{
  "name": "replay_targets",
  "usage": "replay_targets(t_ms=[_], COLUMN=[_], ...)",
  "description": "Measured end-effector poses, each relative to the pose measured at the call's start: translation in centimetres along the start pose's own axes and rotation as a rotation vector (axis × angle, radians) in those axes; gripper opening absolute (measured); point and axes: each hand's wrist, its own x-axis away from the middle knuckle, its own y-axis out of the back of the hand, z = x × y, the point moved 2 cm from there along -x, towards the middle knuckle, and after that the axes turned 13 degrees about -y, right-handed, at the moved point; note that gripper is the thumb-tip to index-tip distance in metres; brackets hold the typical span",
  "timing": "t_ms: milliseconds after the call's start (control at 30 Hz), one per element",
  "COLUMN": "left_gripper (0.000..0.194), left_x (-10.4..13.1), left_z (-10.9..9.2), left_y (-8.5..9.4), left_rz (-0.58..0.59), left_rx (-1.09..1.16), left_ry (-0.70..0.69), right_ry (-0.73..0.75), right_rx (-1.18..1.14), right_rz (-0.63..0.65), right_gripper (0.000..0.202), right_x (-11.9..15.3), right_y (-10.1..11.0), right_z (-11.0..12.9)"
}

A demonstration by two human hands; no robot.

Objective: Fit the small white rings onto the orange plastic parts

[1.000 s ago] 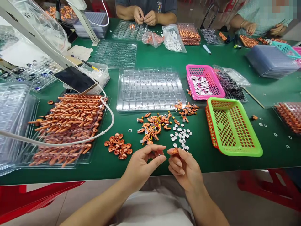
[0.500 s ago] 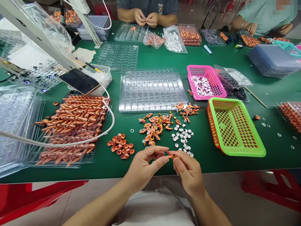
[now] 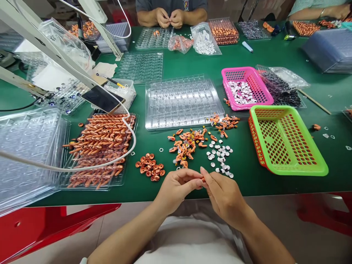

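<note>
the left hand [image 3: 176, 189] and the right hand [image 3: 224, 194] meet fingertip to fingertip at the near edge of the green table [image 3: 247, 172]. both are pinched closed on one small orange piece [image 3: 202, 179], of which only a sliver shows between the fingers; what shape it has, or whether a second part is pressed onto it, cannot be told.

just beyond the fingertips lies a scatter of white discs [image 3: 220, 157], and beside it, a little further out, a loose heap of orange bits with metal parts [image 3: 187, 143]. to the left of the hands sits a small cluster of orange cups [image 3: 150, 167]. further left still, a clear tray packed with finished-looking orange pieces [image 3: 100, 146] lies under a white cable [image 3: 82, 168]. straight ahead past the heaps is a clear compartment tray [image 3: 183, 101] that looks unfilled. to the right of the hands stands a green basket [image 3: 288, 141], and beyond it a pink basket [image 3: 246, 88] holding more white discs.

judging by this layout, a good share of the work looks done, since the left tray is heaped, while the loose heaps and the bare tray ahead suggest much is left. across the table another person's hands [image 3: 169, 18] work over similar trays.
</note>
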Motion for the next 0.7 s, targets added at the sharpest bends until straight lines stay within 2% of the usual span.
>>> replay_targets(t_ms=[200, 300, 467, 567, 700], left_gripper=[0.016, 0.017, 0.015, 0.016, 0.017], left_x=[0.1, 0.4, 0.7, 0.9, 1.0], left_z=[1.1, 1.5, 1.6, 1.8, 1.9], left_y=[-0.1, -0.4, -0.9, -0.9, -0.9], left_rz=[-0.072, -0.128, -0.122, -0.135, -0.146], left_rx=[0.13, 0.226, 0.329, 0.331, 0.293], left_ry=[0.04, 0.094, 0.121, 0.129, 0.139], right_ry=[-0.074, -0.173, -0.305, -0.308, -0.239], right_rx=[-0.2, -0.337, -0.472, -0.489, -0.465], right_rz=[0.029, -0.023, -0.072, -0.059, -0.066], right_gripper=[0.054, 0.047, 0.036, 0.032, 0.032], right_x=[0.4, 0.6, 0.8, 0.9, 1.1], right_y=[-0.3, -0.8, -1.4, -1.5, -1.5], right_z=[0.0, 0.3, 0.8, 0.8, 0.4])
